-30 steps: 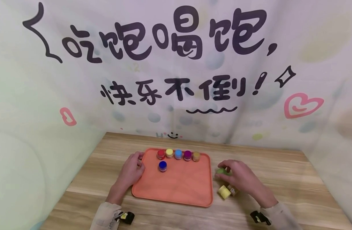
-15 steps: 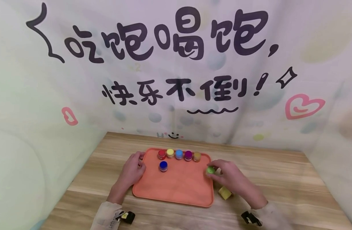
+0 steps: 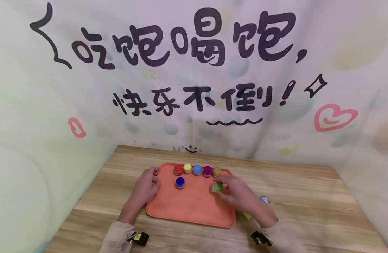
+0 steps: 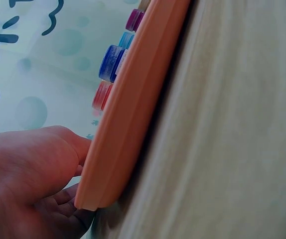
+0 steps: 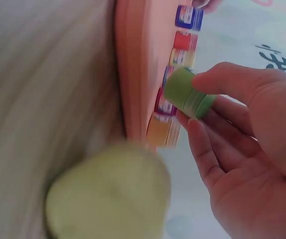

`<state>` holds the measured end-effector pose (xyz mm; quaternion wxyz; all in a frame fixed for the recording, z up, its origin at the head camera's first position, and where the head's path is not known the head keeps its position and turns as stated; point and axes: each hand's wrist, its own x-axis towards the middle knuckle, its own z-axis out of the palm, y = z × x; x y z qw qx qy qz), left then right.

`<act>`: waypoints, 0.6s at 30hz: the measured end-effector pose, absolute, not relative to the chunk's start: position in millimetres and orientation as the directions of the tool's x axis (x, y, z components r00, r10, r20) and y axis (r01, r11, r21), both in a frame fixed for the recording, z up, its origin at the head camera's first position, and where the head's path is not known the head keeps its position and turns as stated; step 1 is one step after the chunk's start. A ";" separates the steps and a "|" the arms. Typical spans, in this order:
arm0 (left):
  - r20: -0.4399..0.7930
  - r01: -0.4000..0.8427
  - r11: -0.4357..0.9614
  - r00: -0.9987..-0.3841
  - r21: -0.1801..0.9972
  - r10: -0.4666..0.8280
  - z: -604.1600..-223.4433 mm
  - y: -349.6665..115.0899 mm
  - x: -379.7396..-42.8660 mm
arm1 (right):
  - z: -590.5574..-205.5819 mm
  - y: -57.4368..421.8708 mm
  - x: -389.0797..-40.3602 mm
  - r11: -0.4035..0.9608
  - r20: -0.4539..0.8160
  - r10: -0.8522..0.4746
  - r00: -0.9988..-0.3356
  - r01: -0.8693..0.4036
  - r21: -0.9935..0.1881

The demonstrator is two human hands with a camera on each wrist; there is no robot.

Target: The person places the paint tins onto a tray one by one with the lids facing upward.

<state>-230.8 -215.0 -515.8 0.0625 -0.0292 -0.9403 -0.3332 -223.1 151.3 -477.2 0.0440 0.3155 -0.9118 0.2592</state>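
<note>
My right hand [image 3: 241,192] pinches a small green paint jar [image 3: 217,187] over the right part of the orange tray [image 3: 194,215]. In the right wrist view the green jar is tilted between thumb and fingers. My left hand [image 3: 146,186] holds the tray's left edge, its thumb at the rim in the left wrist view. Along the tray's far side stand a red jar [image 3: 178,170], a pale yellow jar [image 3: 187,168], a light blue jar [image 3: 197,170], a purple jar [image 3: 207,171] and a tan jar [image 3: 217,172]. A dark blue jar [image 3: 180,182] sits in front of the red one.
Right of the tray, a yellow jar [image 3: 247,215] lies on the wooden table [image 3: 311,196], mostly hidden by my right forearm. A jar with a blue and white end [image 3: 265,200] shows just beyond that arm. A printed cloth [image 3: 194,133] hangs behind the table.
My right hand has lifted the green jar from the table right of the tray and carried it left over the tray. The left hand has stayed at the tray's edge.
</note>
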 end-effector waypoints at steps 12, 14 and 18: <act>0.144 0.104 0.779 -0.989 0.618 0.018 -519.0 -215.6 -231.4 | -481.1 108.4 -227.3 0.651 0.224 -0.610 -0.760 -0.642 -0.405; 0.154 0.113 0.779 -0.988 0.616 0.022 -519.7 -215.9 -231.8 | -483.4 103.9 -227.7 0.648 0.239 -0.616 -0.750 -0.656 -0.388; 0.155 0.114 0.780 -0.988 0.615 0.022 -520.0 -217.1 -231.7 | -485.8 96.2 -228.6 0.643 0.255 -0.615 -0.746 -0.662 -0.385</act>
